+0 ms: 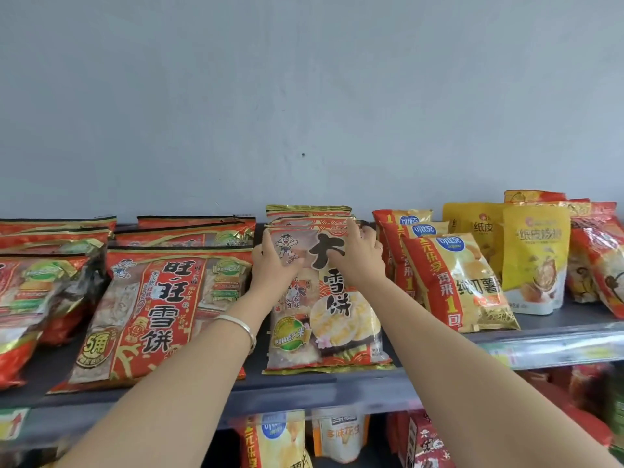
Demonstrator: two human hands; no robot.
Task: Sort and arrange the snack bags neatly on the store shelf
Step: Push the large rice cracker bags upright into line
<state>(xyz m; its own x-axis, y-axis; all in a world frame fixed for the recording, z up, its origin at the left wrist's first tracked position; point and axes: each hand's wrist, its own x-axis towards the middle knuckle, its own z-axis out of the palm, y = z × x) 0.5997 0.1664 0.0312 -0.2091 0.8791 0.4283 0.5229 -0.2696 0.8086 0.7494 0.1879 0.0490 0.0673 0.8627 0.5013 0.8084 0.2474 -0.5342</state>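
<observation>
A stack of red-and-gold rice cracker bags [324, 319] leans on the grey shelf [304, 390] in the middle of the head view. My left hand [275, 268] holds the front bag's upper left edge, thumb across its face. My right hand [359, 258] holds its upper right part, fingers reaching up to the top seam and thumb on the front. A silver bangle sits on my left wrist. More bags of the same kind stand behind the front one, mostly hidden.
Large red rice cracker bags [148, 315] lie in rows to the left. Red-and-yellow chip bags [452, 285] lean to the right, then yellow nut pouches [533, 261] and red bags [601, 258]. A grey wall rises behind. A lower shelf holds more snacks [341, 434].
</observation>
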